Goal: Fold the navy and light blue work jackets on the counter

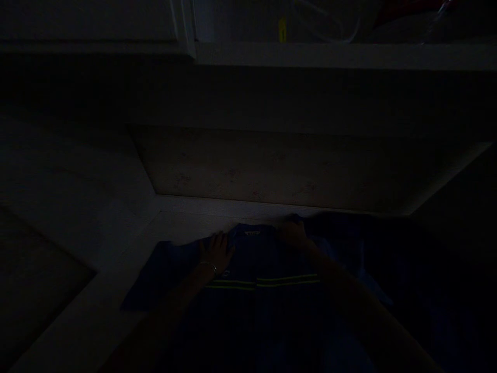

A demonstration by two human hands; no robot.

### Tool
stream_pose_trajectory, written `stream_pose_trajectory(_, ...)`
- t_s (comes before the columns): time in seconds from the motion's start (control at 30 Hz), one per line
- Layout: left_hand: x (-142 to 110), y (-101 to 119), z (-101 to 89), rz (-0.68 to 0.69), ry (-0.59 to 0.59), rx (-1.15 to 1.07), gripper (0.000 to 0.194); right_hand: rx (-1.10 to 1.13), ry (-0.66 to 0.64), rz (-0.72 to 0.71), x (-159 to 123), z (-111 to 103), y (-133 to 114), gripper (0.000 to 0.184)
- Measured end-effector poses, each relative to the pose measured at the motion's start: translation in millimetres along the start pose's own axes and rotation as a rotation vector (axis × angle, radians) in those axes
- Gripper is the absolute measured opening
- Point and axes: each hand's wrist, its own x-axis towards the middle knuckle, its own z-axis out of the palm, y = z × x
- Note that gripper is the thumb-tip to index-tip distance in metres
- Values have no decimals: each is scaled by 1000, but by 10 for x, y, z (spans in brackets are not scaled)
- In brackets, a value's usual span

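In dim light, a dark blue collared shirt (267, 300) lies spread out in front of me, with yellow-green stripes across its chest and a small pale label (252, 233) inside the collar. My left hand (218, 254), a bracelet on its wrist, rests flat with fingers spread on the shirt's shoulder, left of the collar. On the other side of the collar, my right hand (293, 234) is closed on the shirt's shoulder; its fingertips are hard to make out. The lower part of the shirt fades into darkness.
More dark blue cloth (349, 228) lies at the right. A pale shelf edge (330, 54) runs overhead, with a white cord (330, 36) and a small yellow item (282, 30) above it. Behind the shirt stands a flower-patterned panel (267, 166); a pale wall (97, 191) is at left.
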Motion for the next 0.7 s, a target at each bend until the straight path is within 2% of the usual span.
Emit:
stream_pose_trajectory(0.07,58,-40,17,-4,-2,11,76,2,85,40,28,4,-22,38)
stream_pose_trajectory(0.2,207,-38,-129,-30,0,3,74,-19,267,115,-3,-18,-102,41)
stream_pose_trajectory(0.3,154,-102,-262,-4,142,-23,64,7,392,135,-174,-56,-250,44)
stream_pose_trajectory(0.4,-123,-462,-380,-20,324,45,57,100,461,49,-599,-41,-484,46)
stream_pose_trajectory(0.47,-405,-849,-437,-142,334,117,57,168,409,-60,-1018,56,-675,45)
stream_pose_trajectory(0.57,-882,-1427,-460,-421,213,163,65,264,252,-269,-1679,343,-951,46)
stream_pose_trajectory(0.63,-1156,-1694,-440,-509,143,166,72,321,148,-410,-2005,554,-1094,46)
stream_pose_trajectory(0.7,-1340,-1838,-415,-523,131,161,76,358,77,-487,-2185,699,-1187,46)
